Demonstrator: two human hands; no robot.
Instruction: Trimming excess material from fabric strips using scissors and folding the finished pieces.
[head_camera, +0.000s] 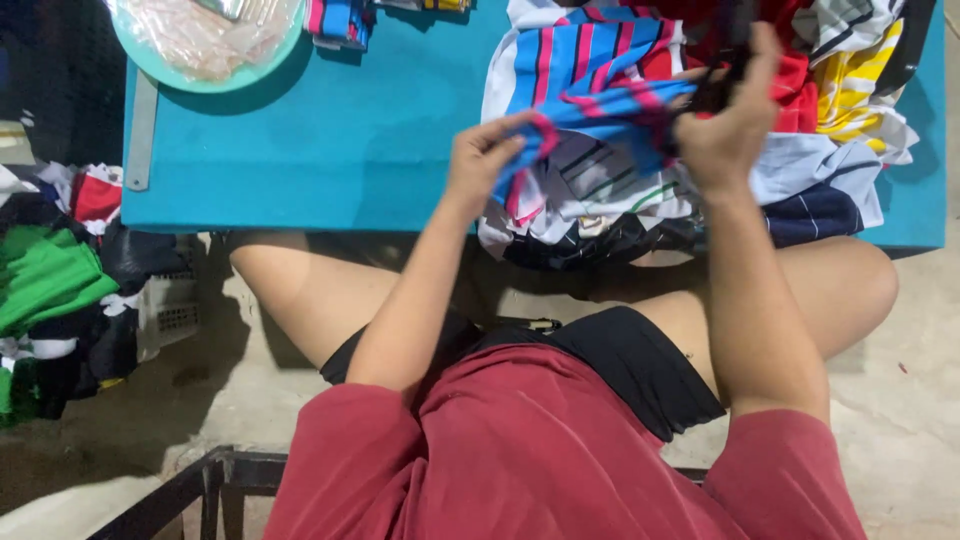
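Nearest the camera: red shirt (560, 450) and black shorts (640, 370) of the seated person, lower centre; the shirt is cut off by the bottom edge.
Left hand (485, 160): centre of frame, fingers pinched shut on one end of the striped cloth (610, 105).
Right hand (725, 125): upper right, closed on the cloth's other end; a dark item in its fingers is hard to make out.
Striped cloth: one piece, blue with pink stripes, stretched between both hands above the bench (330, 140).
Garment pile (800, 170): upper right on the turquoise bench, pieces overlapping, count unclear.
Plate (205, 40): one, upper left, cut off by the top edge.
Floor clothes (50, 280): left edge, partly out of frame.
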